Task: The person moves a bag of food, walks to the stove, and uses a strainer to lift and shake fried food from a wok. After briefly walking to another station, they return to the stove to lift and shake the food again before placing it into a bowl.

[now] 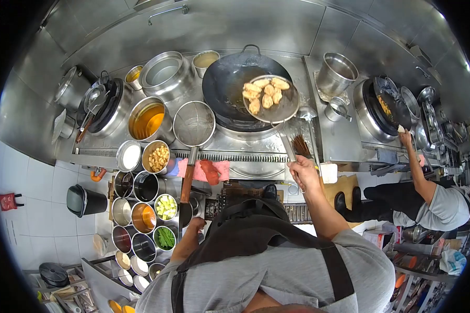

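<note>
My right hand (304, 172) is closed round the handle of a skimmer (284, 108). The skimmer is tilted over the right side of a black wok (222, 86) on the burner, and several golden fried pieces, which look like chicken wings (266, 93), lie in it. Oil glistens low in the wok. My left hand (196, 225) hangs low near the front of the stove, beside the containers; its fingers are too small and hidden to read. A mesh strainer (194, 123) with a wooden handle rests across the stove edge above that hand.
A pot of amber oil (149, 121) and a large steel pot (163, 73) stand left of the wok. Steel containers hold chopped celery-like pieces (166, 207) and greens (164, 238). A ladle (307, 113) lies right. A co-worker (433, 206) works at another wok (391, 104).
</note>
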`<state>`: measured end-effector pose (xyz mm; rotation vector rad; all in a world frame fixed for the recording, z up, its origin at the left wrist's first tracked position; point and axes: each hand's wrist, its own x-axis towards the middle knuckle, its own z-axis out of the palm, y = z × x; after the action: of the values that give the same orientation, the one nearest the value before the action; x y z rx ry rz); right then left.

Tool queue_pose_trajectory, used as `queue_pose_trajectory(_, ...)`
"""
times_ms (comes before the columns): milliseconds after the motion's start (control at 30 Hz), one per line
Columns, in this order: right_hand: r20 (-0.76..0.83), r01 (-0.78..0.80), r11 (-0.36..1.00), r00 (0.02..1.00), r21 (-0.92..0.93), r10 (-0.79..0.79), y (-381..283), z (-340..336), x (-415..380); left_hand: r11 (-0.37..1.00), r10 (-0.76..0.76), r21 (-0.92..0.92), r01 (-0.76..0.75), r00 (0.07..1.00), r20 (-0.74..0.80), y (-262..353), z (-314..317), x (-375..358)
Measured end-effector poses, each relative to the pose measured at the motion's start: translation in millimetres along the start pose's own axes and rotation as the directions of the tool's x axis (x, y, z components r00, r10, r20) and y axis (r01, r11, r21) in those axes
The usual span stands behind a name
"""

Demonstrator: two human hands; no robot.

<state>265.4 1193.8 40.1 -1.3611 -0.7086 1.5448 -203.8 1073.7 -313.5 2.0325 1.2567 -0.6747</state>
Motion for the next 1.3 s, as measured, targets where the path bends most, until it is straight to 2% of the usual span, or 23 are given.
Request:
queue_pose_trajectory(67, -0.011, 0.062, 0.998, 0.998, 0.012, -0.062, -6.2, 4.2, -2.9, 0.999, 0.026, 0.033, -0.027, 0.999, 0.020, -0.1, -4.5, -1.0)
queue_pose_trajectory(167, 0.009, 0.073, 0.997, 0.997, 0.011, -0.073, -11.4, 3.3, -8.8, 0.998, 0.010, 0.069, -0.016, 0.995, 0.097, 5.2, -7.5, -3.8)
queue_pose_trajectory(233, -0.014, 0.052, 0.999, 0.999, 0.006, -0.052, -1.3, -1.1, -6.4, 0.978, -0.081, -0.189, 0.090, 0.995, 0.052, 9.0, -7.4, -7.0)
queue_pose_trajectory(367, -0.001, -0.003, 1.000, 1.000, 0.018, 0.003, 14.4, -7.4, -4.8, 0.997, -0.057, -0.057, 0.057, 0.998, 0.006, 25.5, -23.0, -9.3)
queue_pose_trajectory(400, -0.037, 0.005, 1.000, 0.999, -0.015, -0.005, 13.6, -5.8, -4.4, 0.975, -0.104, -0.194, 0.108, 0.994, 0.028, 30.4, -27.4, -8.7)
queue_pose_trajectory(467, -0.040, 0.023, 1.000, 0.999, 0.016, -0.023, 7.2, -3.8, -9.1, 0.935, -0.145, -0.318, 0.157, 0.988, 0.060, 30.6, -28.4, -8.7)
queue_pose_trajectory(533, -0.055, 0.052, 0.997, 0.997, 0.049, -0.049, -3.7, -3.9, -11.6, 0.999, 0.042, 0.028, -0.043, 0.999, 0.035, 29.8, -29.3, -3.6)
queue_pose_trajectory(567, -0.042, 0.067, 0.995, 0.997, 0.070, -0.064, -9.6, -5.9, -13.6, 0.997, 0.057, 0.044, -0.059, 0.997, 0.043, 29.2, -29.5, -2.9)
queue_pose_trajectory(633, -0.058, 0.090, 0.987, 0.995, 0.131, -0.083, -14.8, -16.3, -13.3, 0.972, 0.113, 0.196, -0.131, 0.989, 0.098, 33.1, -40.0, -1.2)
queue_pose_trajectory(700, -0.038, 0.092, 0.985, 0.995, 0.144, -0.087, -27.4, -33.0, -15.7, 0.975, 0.091, 0.195, -0.104, 0.993, 0.074, 37.6, -47.6, -2.2)
queue_pose_trajectory(767, -0.047, 0.144, 0.965, 0.990, 0.221, -0.137, -31.2, -60.3, -6.2, 0.970, 0.069, 0.233, -0.076, 0.997, 0.038, 43.2, -53.4, -1.6)
queue_pose_trajectory(933, -0.194, 0.301, 0.934, 0.945, 0.195, -0.264, -73.3, -143.4, 10.6, 0.916, 0.206, 0.363, -0.171, 0.977, -0.059, 24.5, -5.2, 43.9)
queue_pose_trajectory(1033, -0.373, 0.404, 0.904, 0.867, 0.140, -0.330, -111.2, -200.8, 25.9, 0.962, 0.154, 0.229, -0.148, 0.988, -0.005, 47.2, -20.0, 50.4)
queue_pose_trajectory(1067, -0.366, 0.427, 0.895, 0.860, 0.130, -0.357, -118.3, -230.6, 38.1, 0.967, 0.149, 0.207, -0.146, 0.989, 0.002, 55.2, -24.2, 53.5)
queue_pose_trajectory(1100, -0.425, 0.429, 0.903, 0.824, 0.036, -0.375, -128.4, -254.5, 48.2, 0.970, 0.149, 0.191, -0.148, 0.989, 0.009, 64.4, -28.3, 57.1)
queue_pose_trajectory(1167, -0.489, 0.452, 0.892, 0.771, -0.029, -0.407, -148.4, -301.2, 67.2, 0.974, 0.148, 0.170, -0.149, 0.989, 0.018, 81.5, -32.4, 66.0)
queue_pose_trajectory(1233, -0.547, 0.407, 0.902, 0.726, -0.146, -0.416, -169.0, -348.7, 86.2, 0.977, 0.147, 0.153, -0.149, 0.989, 0.020, 100.3, -38.7, 73.6)
queue_pose_trajectory(1300, -0.586, 0.291, 0.890, 0.673, -0.352, -0.452, -181.0, -393.3, 101.8, 0.979, 0.147, 0.140, -0.149, 0.989, 0.024, 116.0, -43.6, 80.8)
